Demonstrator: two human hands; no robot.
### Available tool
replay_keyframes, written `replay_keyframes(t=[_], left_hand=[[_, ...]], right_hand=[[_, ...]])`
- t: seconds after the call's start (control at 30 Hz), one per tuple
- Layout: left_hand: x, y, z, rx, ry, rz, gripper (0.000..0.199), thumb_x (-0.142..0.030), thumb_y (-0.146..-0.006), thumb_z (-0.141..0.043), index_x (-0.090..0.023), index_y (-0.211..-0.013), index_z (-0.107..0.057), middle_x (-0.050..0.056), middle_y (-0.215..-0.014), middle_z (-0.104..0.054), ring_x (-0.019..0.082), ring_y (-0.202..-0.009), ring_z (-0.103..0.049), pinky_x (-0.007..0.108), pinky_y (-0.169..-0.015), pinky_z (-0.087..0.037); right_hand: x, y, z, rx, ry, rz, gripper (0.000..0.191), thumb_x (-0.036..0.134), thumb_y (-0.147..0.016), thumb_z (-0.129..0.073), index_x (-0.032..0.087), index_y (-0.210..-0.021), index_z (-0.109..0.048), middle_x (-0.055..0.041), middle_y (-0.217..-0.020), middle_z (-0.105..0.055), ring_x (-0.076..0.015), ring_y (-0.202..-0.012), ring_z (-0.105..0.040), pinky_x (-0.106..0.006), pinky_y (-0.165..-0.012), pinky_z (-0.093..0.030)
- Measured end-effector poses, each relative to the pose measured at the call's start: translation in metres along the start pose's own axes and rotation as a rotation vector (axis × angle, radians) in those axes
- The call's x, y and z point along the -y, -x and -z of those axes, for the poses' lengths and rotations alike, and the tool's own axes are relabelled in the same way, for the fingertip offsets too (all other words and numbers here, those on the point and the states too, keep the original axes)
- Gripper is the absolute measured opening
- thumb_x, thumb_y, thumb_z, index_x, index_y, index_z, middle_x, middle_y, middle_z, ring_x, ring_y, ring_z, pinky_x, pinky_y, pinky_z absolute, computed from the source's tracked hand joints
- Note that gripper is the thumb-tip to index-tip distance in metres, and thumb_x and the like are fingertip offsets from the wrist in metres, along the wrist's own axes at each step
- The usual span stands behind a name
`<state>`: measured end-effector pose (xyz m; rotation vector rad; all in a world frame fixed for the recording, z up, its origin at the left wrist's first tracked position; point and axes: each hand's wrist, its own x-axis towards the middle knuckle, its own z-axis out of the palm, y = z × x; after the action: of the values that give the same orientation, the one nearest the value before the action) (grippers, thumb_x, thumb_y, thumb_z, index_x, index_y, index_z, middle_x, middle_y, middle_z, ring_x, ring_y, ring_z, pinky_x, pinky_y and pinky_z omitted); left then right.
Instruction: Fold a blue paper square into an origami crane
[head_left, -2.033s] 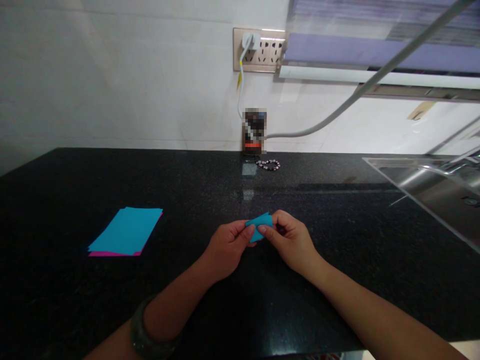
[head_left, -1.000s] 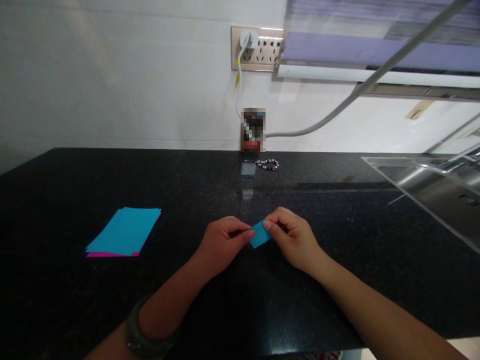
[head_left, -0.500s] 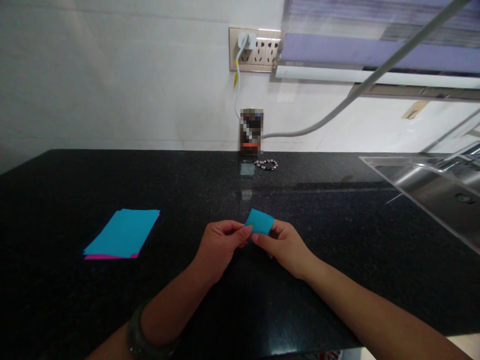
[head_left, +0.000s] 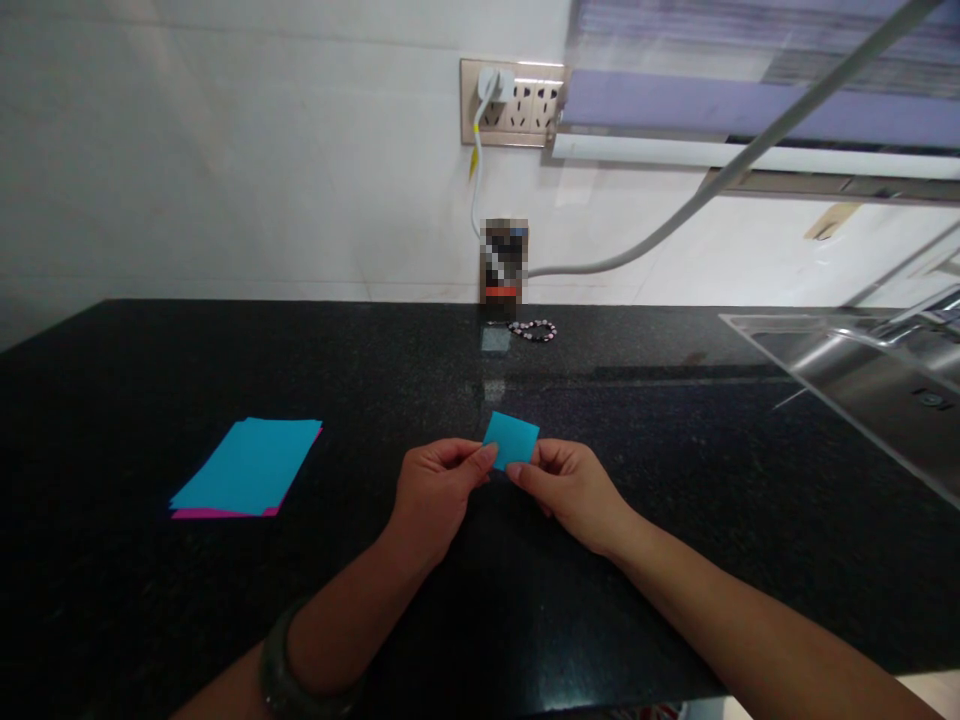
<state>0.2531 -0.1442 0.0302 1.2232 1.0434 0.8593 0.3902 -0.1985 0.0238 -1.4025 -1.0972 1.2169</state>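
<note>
A black speckled countertop (head_left: 375, 375) runs along a pale tiled wall (head_left: 225, 150), its surface glossy enough to throw back patches of light. Above the middle of its near edge, the left hand (head_left: 435, 495) and the right hand (head_left: 574, 490) share a small blue piece of paper (head_left: 514, 437), which sits between them, slightly turned. The left hand pinches its lower left corner, thumb on top; the right hand grips it at the lower right, thumb over the bottom edge and fingers behind. Both grips are narrow (whether the paper touches the counter I cannot tell). A dark bangle (head_left: 276, 665) circles the left wrist.

Well apart, to the left, lies a stack of paper (head_left: 244, 465), blue on top, with magenta showing along its lower and right edges. Beyond the hands, near the wall, a beaded loop (head_left: 540, 331) lies just beside an upright object (head_left: 504, 265) blurred into blocks. A white cord (head_left: 474, 190) drops to it from a plug (head_left: 495, 86) in the socket panel (head_left: 531, 132), and a thick grey cable (head_left: 645, 248) climbs rightward past a purple blind (head_left: 667, 98). At the far right is a steel sink (head_left: 862, 380).
</note>
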Motion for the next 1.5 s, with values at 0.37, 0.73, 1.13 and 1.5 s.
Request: replay_keyframes(t=[0.37, 0.73, 1.13, 1.5], left_hand=[[-0.001, -0.003, 0.004, 0.111, -0.095, 0.006, 0.022, -0.034, -0.066, -0.064, -0.013, -0.061, -0.063, -0.001, -0.052, -0.056, 0.009, -0.051, -0.047, 0.021, -0.051, -0.035], [0.001, -0.001, 0.005, 0.309, 0.237, 0.216, 0.019, -0.027, -0.063, -0.068, -0.013, -0.056, -0.057, -0.001, -0.054, -0.054, 0.007, -0.050, -0.046, 0.021, -0.051, -0.033], [0.000, 0.000, 0.006, 0.316, 0.346, 0.275, 0.016, -0.023, -0.064, -0.069, -0.011, -0.059, -0.058, -0.001, -0.054, -0.054, 0.006, -0.048, -0.046, 0.020, -0.050, -0.032], [-0.003, -0.001, 0.004, 0.278, 0.333, 0.256, 0.022, -0.028, -0.063, -0.068, -0.011, -0.057, -0.056, -0.001, -0.052, -0.051, 0.006, -0.047, -0.042, 0.022, -0.050, -0.030]], right_hand=[[0.003, 0.000, 0.000, -0.041, -0.017, 0.009, 0.022, 0.034, -0.074, -0.055, 0.016, -0.063, -0.049, 0.0072, -0.047, -0.039, -0.0047, -0.040, -0.031, -0.019, -0.039, -0.022], [0.008, 0.000, 0.004, -0.077, -0.039, 0.118, 0.020, 0.036, -0.075, -0.055, 0.015, -0.076, -0.055, 0.0045, -0.054, -0.046, -0.0062, -0.044, -0.038, -0.020, -0.043, -0.031], [-0.003, -0.002, 0.008, -0.067, -0.057, 0.216, 0.021, 0.033, -0.077, -0.054, 0.017, -0.089, -0.059, 0.0008, -0.066, -0.053, -0.0080, -0.051, -0.043, -0.023, -0.049, -0.037], [0.007, -0.001, 0.003, -0.075, -0.046, 0.265, 0.017, 0.030, -0.076, -0.055, 0.018, -0.087, -0.061, 0.0000, -0.066, -0.055, -0.0097, -0.056, -0.045, -0.022, -0.051, -0.036]])
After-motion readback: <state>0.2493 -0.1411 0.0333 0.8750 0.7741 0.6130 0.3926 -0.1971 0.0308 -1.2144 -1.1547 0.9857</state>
